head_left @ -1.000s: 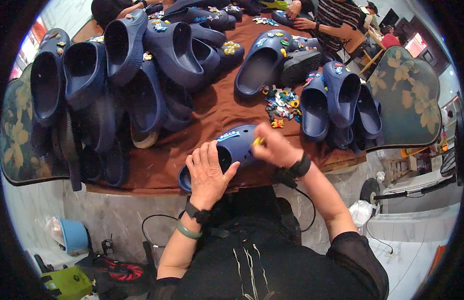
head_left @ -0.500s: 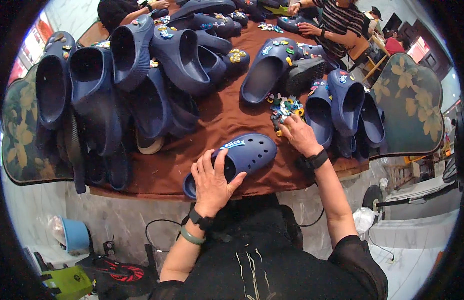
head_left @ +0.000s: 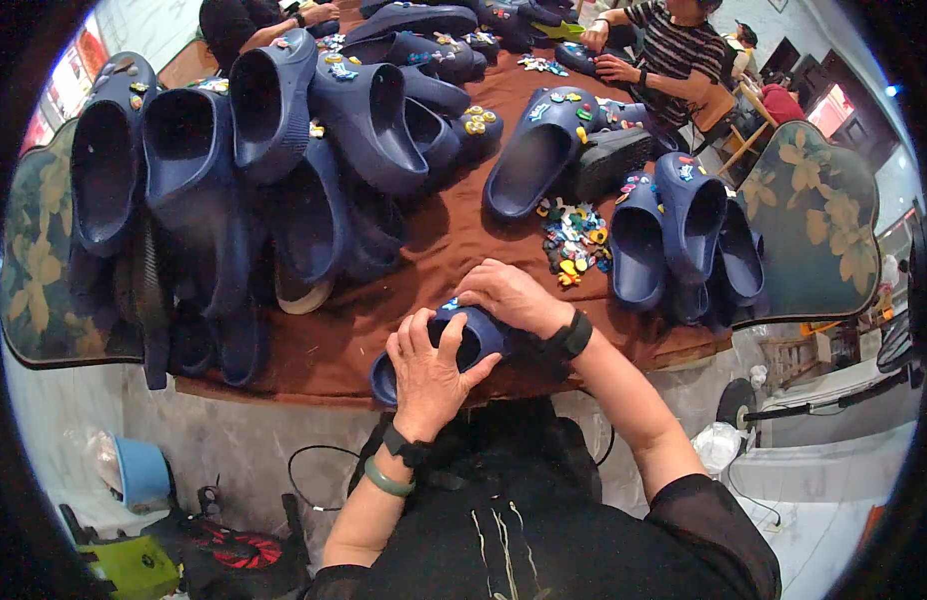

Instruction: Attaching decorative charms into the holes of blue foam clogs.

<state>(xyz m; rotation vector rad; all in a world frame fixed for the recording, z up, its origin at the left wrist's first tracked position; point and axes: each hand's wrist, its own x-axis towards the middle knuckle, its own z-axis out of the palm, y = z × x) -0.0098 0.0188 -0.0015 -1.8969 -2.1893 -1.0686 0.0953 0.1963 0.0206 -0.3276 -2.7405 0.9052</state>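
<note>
A dark blue clog (head_left: 384,381) lies at the near edge of the brown-covered table, its heel toward me. My left hand (head_left: 425,376) grips it at the opening, fingers curled over the rim and thumb on the near side. Bent over the toe part is my right hand (head_left: 511,297), its fingertips closed together at the upper; what they pinch is hidden. A blue and white charm (head_left: 452,304) shows by those fingertips. Just beyond, to the right, a pile of small colourful shoe charms (head_left: 574,240) rests on the cloth.
Stacked blue clogs (head_left: 189,140) crowd the left side. Other decorated clogs (head_left: 639,245) stand at right, and one larger clog (head_left: 534,150) lies behind the charm pile. Across the table a person in a striped top (head_left: 674,60) handles a shoe; another person's arm (head_left: 274,35) is at far left.
My right hand has left the charm pile and moved left and nearer, onto the clog's toe part. The left hand keeps its grip on the clog.
</note>
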